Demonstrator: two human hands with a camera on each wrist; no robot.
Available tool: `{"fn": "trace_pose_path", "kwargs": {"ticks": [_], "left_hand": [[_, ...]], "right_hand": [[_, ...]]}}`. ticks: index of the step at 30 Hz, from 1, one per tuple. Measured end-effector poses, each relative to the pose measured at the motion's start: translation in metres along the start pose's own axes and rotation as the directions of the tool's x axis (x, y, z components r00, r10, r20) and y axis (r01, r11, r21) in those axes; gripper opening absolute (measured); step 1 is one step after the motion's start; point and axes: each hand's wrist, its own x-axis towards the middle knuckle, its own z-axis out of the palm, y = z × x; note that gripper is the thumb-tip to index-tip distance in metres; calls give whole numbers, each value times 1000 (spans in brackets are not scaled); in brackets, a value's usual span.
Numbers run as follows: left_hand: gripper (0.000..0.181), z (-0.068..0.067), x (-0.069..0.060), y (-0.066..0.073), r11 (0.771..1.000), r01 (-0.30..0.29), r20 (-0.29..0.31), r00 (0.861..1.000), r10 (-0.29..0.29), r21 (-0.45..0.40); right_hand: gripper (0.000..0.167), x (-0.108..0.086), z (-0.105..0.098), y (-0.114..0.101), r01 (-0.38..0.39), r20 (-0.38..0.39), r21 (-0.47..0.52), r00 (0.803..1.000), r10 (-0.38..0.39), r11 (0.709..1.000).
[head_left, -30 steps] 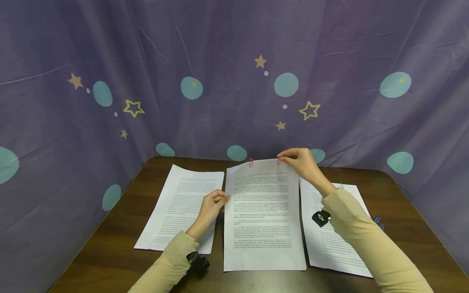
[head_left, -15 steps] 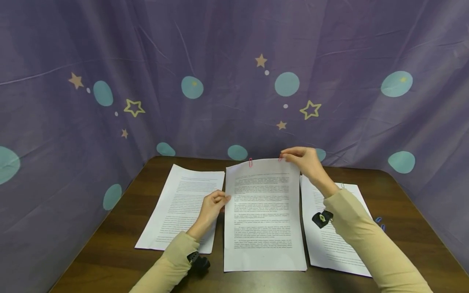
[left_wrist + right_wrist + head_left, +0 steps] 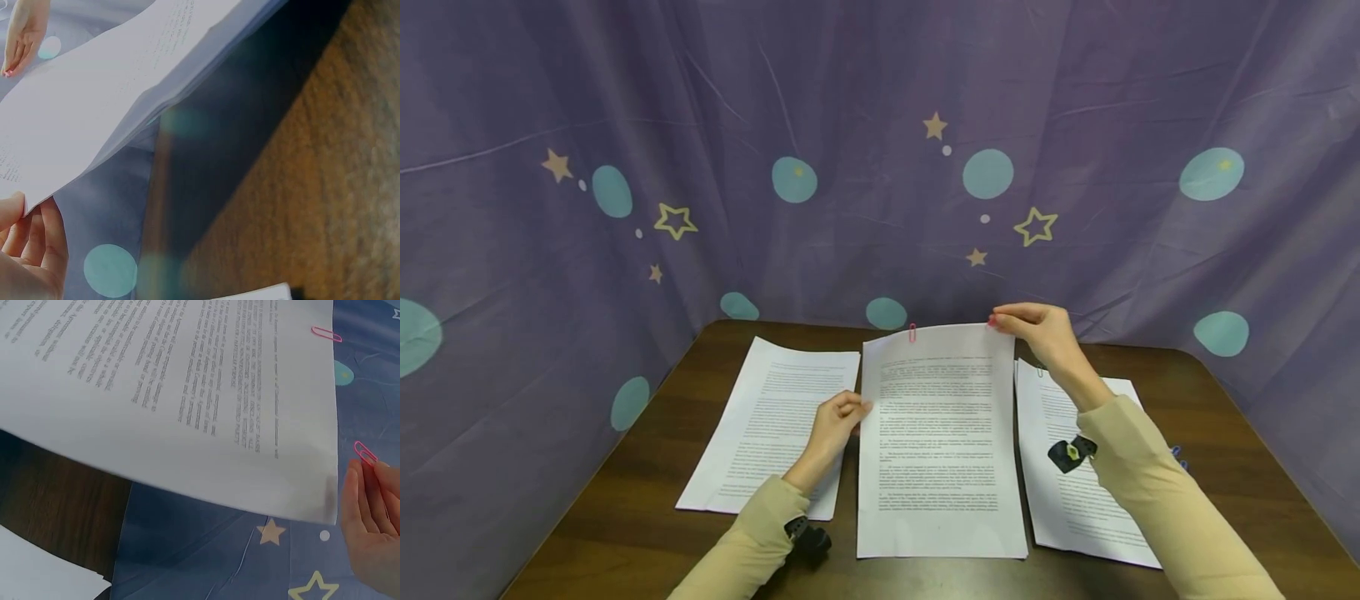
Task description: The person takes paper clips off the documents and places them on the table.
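A sheaf of printed paper [image 3: 942,533] is raised in the middle of the head view. My left hand [image 3: 829,427] pinches its left edge between thumb and fingers, as the left wrist view shows on the paper [image 3: 75,106]. At the top right corner, my right hand [image 3: 1043,335] pinches a pink paper clip [image 3: 365,452]. In the right wrist view this clip is apart from the sheet, just beyond its top edge. A second pink paper clip [image 3: 327,334] sits on that top edge, farther left in the head view.
One stack of printed paper [image 3: 775,425] lies on the left of the wooden table [image 3: 602,500]. Another stack [image 3: 1093,512] lies on the right, with a silver clip [image 3: 1040,372] at its top. Blue clips [image 3: 1180,458] lie beyond it. A patterned curtain [image 3: 850,83] hangs behind.
My right hand has slid rightward along the top edge, and the pink paper clip it pinches has come off the paper. My left hand has stayed where it was.
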Motion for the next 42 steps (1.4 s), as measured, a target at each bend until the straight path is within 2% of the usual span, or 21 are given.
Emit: {"fn": "trace_pose_path", "kwargs": {"ticks": [3, 7, 13, 18, 20, 24, 28, 34, 42], "left_hand": [[13, -1, 4, -10, 1000, 2, -2, 1000, -2, -14], [13, -1, 8, -19, 1000, -3, -22, 1000, 3, -8], [12, 0, 8, -21, 1000, -19, -41, 999, 18, -18], [14, -2, 7, -21, 999, -10, -30, 1000, 9, -31], [14, -2, 5, -14, 999, 2, -22, 1000, -3, -35], [14, -2, 5, -14, 999, 6, -28, 1000, -8, -43], [15, -2, 8, -21, 999, 3, -40, 999, -4, -33], [15, -2, 7, -19, 999, 20, -30, 999, -21, -39], [13, -1, 0, -1, 999, 37, -26, 999, -38, -29]], "right_hand": [[37, -3, -5, 2, 3, 3, 4, 1000, -3, 1000], [40, -8, -13, 4, -7, 1, -45, 1000, 7, 999], [41, -14, -22, 8, -11, 14, -39, 1000, 11, 999], [38, -21, -31, 11, -16, 21, -55, 1000, 17, 998], [36, -24, -35, 13, -14, 19, -67, 1000, 15, 998], [32, -31, -46, 17, -11, 11, -82, 1000, 12, 997], [32, -40, -58, 23, -17, -2, -111, 1000, 17, 994], [34, -55, -75, 32, -56, -24, -164, 998, 53, 985], [19, -73, -95, 47, -32, -52, -114, 998, 26, 993]]}}
